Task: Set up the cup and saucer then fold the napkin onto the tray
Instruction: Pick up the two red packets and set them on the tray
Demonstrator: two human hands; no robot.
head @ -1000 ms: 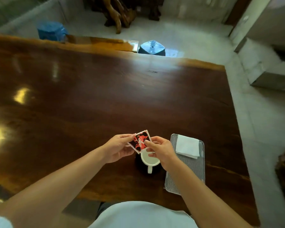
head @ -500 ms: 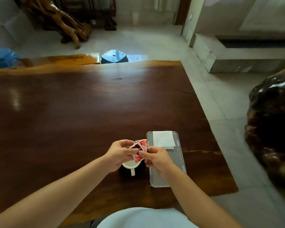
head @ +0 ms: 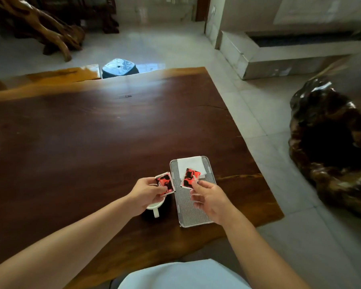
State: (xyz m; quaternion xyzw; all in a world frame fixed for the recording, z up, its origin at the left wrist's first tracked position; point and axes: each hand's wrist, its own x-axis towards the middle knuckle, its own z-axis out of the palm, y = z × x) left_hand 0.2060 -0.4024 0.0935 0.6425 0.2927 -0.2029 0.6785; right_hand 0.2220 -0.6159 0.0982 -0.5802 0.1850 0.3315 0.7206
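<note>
Dark wooden surface [head: 92,142], polished. Ribbed metal tray [head: 188,213] near its right edge, carrying a folded white napkin [head: 191,163] at the far end. White cup [head: 154,207], handle toward the viewer, just left of the tray (saucer not discernible). Left hand [head: 146,195] pinches a red-and-black packet piece [head: 165,182] above the cup; right hand [head: 208,199] pinches a second red-and-black piece [head: 190,177] over the tray.

Most of the white cup [head: 154,206] is hidden beneath the left hand [head: 145,193], whatever stands under it is lost in dark shadow, and the print on both red-and-black packet pieces [head: 189,177] is too small to be read.
</note>
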